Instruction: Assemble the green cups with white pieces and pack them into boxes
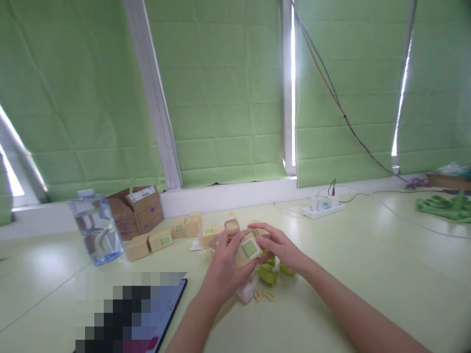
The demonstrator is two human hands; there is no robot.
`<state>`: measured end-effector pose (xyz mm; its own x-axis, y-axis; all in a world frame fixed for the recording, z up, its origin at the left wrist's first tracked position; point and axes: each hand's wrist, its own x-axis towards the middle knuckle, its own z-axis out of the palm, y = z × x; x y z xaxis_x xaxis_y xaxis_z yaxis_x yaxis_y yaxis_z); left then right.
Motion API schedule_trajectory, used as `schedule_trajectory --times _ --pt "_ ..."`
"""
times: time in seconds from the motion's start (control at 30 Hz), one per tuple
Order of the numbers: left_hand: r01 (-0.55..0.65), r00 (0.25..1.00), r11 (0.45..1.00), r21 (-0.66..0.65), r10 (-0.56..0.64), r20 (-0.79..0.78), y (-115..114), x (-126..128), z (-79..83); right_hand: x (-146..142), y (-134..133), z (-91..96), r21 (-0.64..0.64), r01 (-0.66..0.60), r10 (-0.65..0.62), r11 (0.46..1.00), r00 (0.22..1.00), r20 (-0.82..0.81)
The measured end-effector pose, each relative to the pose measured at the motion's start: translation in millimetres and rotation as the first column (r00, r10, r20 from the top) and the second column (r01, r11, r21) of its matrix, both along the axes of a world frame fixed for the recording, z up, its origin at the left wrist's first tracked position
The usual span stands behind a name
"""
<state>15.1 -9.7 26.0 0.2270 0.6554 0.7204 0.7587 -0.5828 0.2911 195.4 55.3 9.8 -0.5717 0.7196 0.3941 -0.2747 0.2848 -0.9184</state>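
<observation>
My left hand point(225, 267) is closed around a small tan cardboard box point(250, 249) with a green square label facing up. At the box's right end, my right hand point(281, 247) curls its fingers on the box; some fingertips are hidden. Just beneath and behind the hands lie olive-green pieces point(268, 273), a whitish rounded object point(245, 292) and small yellow loop-shaped bits point(269, 295). More tan boxes point(161, 239) stand behind and to the left, some with green labels. One box beyond my hands point(231, 224) has its flap up.
At the left stand a large water bottle point(97, 228) and an open brown carton point(147, 211). A tablet or phone point(172, 306), partly pixelated, lies front left. A white power strip point(324, 208) with plugs sits at the back, and green items point(447, 207) lie far right.
</observation>
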Motion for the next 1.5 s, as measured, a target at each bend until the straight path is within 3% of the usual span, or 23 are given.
schedule_trajectory --times 0.17,0.27,0.37,0.47,0.57,0.67,0.83,0.97,1.13,1.23,1.37,1.5 --pt "0.063 0.998 0.998 -0.008 -0.063 0.031 0 -9 0.1 8 4 2.8 0.016 -0.067 0.066 0.998 0.995 0.068" --pt "0.109 0.994 0.994 -0.02 -0.11 -0.019 -1 -13 1.1 9 3 3.3 0.067 -0.049 0.041 0.997 0.991 0.127" --pt "0.133 0.988 0.99 -0.039 -0.135 -0.069 0 -15 1.3 8 1 4.1 0.225 0.069 -0.119 0.972 0.968 0.221" --pt "0.13 0.988 0.99 -0.047 -0.133 -0.075 1 -15 0.6 7 -1 6.5 0.447 0.168 -0.319 0.879 0.903 0.289" --pt "0.126 0.991 0.991 -0.039 -0.128 -0.049 1 -13 1.5 6 -3 9.1 0.546 0.208 -0.416 0.812 0.862 0.289" --pt "0.124 0.992 0.992 -0.03 -0.125 -0.026 -1 -11 4.0 5 -3 8.4 0.49 0.206 -0.373 0.847 0.887 0.272" --pt "0.127 0.992 0.992 -0.016 -0.127 0.01 -3 -9 5.9 0 -3 1.3 0.235 0.134 -0.189 0.963 0.955 0.23" --pt "0.133 0.99 0.991 -0.02 -0.132 0.042 -3 -10 4.8 -2 -4 -1.4 0.146 0.115 -0.139 0.983 0.975 0.17" --pt "0.082 0.981 0.995 -0.049 -0.072 0.18 -2 -18 4.0 5 2 4.6 0.076 0.169 -0.169 0.983 0.986 0.003" --pt "0.065 0.98 0.997 -0.046 -0.055 0.193 -1 -21 4.0 10 1 10.4 0.213 0.27 -0.275 0.939 0.961 -0.006" --pt "0.055 0.989 0.998 0.015 -0.056 0.14 0 -20 3.9 8 -6 13.8 0.493 0.323 -0.384 0.808 0.923 0.026" --pt "0.033 0.993 0.999 0.033 -0.036 0.113 3 -20 2.7 5 -9 13.1 0.571 0.31 -0.394 0.761 0.919 0.027"
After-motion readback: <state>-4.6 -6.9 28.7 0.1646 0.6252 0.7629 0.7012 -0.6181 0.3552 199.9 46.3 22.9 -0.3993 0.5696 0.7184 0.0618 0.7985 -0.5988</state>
